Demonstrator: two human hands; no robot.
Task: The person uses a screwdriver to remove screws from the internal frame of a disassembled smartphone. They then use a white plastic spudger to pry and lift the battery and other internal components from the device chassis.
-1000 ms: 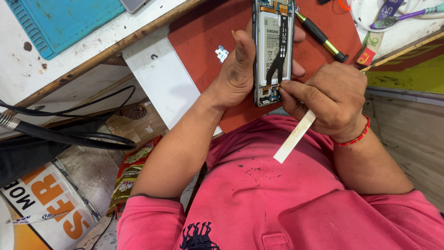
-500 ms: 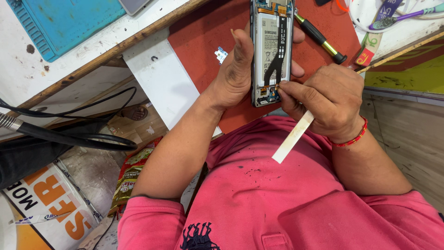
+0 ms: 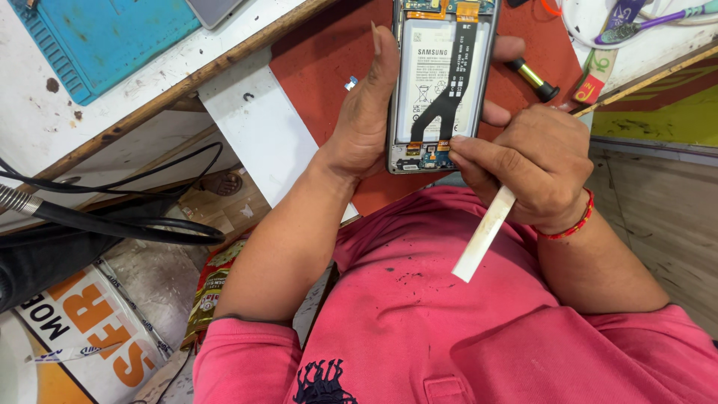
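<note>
phone: the opened phone (image 3: 441,82) is held above the work mat (image 3: 329,67), between the two hands
left hand: the left hand (image 3: 366,120) is at the phone's left edge
right hand: the right hand (image 3: 531,168) is at its lower right corner
pry stick: the pry stick (image 3: 485,233) juts from the right hand toward the person
screwdriver: the screwdriver (image 3: 535,77) lies on the mat, right of the phone
ridged mat: the ridged mat (image 3: 105,37) lies at the desk's far left corner
cables: the cables (image 3: 112,221) hang below the desk's left edge

The left hand (image 3: 366,123) grips an opened smartphone (image 3: 441,82) along its left edge, back cover off, with the white battery (image 3: 426,75) and a black flex cable (image 3: 449,97) exposed. The right hand (image 3: 531,168) pinches a flat white plastic pry tool (image 3: 485,233) at the phone's lower end, its free end slanting down toward the pink shirt (image 3: 449,329). Just beyond the right hand a black-and-yellow screwdriver (image 3: 535,78) lies on the red mat (image 3: 329,52).
</note>
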